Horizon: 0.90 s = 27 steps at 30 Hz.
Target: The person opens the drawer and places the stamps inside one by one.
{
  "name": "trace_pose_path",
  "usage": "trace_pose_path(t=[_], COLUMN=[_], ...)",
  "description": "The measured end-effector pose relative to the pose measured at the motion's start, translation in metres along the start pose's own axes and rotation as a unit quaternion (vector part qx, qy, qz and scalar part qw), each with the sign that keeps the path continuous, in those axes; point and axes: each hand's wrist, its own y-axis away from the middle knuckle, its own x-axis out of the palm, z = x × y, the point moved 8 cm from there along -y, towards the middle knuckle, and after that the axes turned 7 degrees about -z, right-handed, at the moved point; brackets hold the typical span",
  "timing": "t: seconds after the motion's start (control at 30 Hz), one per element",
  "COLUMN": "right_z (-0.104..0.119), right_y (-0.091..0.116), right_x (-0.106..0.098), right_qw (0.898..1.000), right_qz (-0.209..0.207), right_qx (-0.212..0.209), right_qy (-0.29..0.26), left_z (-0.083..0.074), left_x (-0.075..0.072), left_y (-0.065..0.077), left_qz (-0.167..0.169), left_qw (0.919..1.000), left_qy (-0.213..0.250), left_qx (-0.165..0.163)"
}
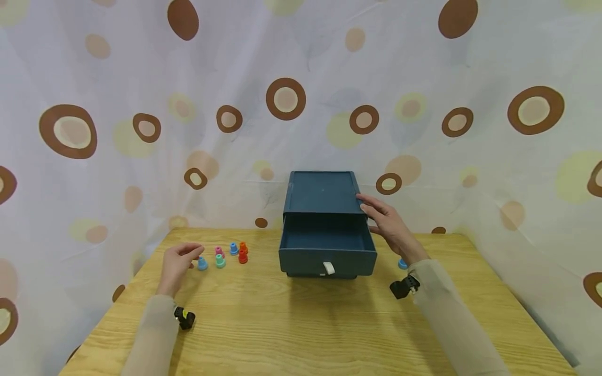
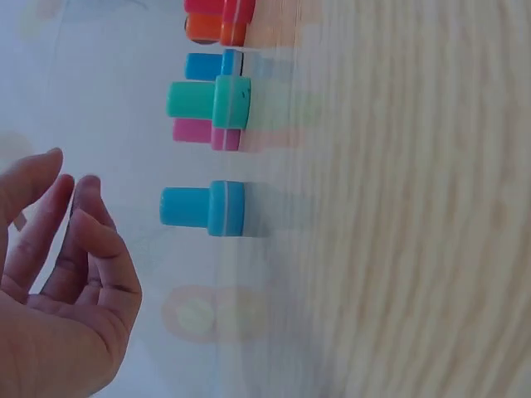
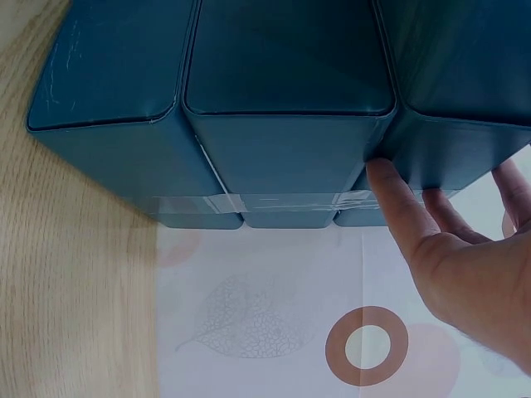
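While the pulled-out drawer (image 1: 301,262) right of the frame's centre hides most of the levels beneath it, the right wrist (image 1: 416,255) partly covers a lone blue peg (image 1: 402,264). A red peg (image 2: 239,10) is cut off by the left wrist view's top edge. The drawer unit (image 1: 322,193) stands just left of the right hand (image 1: 388,224), whose spread fingers touch its side. At centre left, the left hand (image 1: 177,262), loosely bent, thumb and fingertips apart, holds nothing; the nearest light-blue peg (image 1: 202,264) stands upright on the bench (image 1: 235,324) just right of its fingertips. Dark marks on the green peg (image 2: 232,102) are too small to read.
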Motion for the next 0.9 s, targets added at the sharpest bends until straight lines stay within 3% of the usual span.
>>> trace_pose_path(t=[0.13, 0.47, 0.73, 0.9], right_z=[0.001, 0.0, -0.001, -0.001], right_y=[0.001, 0.003, 0.002, 0.002], right_x=[-0.002, -0.002, -0.002, -0.003], right_qw=[1.0, 1.0, 1.0, 1.0], right_qz=[0.0, -0.001, 0.003, 0.005], right_qx=[-0.001, 0.0, -0.002, -0.001], right_qy=[-0.002, -0.004, -0.003, -0.004], left_z=[0.007, 0.024, 0.039, 0.041], left_x=[-0.002, 0.001, 0.013, 0.02], left_y=[-0.002, -0.008, -0.008, -0.007], left_qz=[-0.015, 0.002, 0.08, 0.132], left_qw=[0.9996, 0.9968, 0.9884, 0.9825], left_qy=[0.008, -0.002, -0.004, -0.009], left_qx=[-0.024, -0.08, -0.128, -0.131])
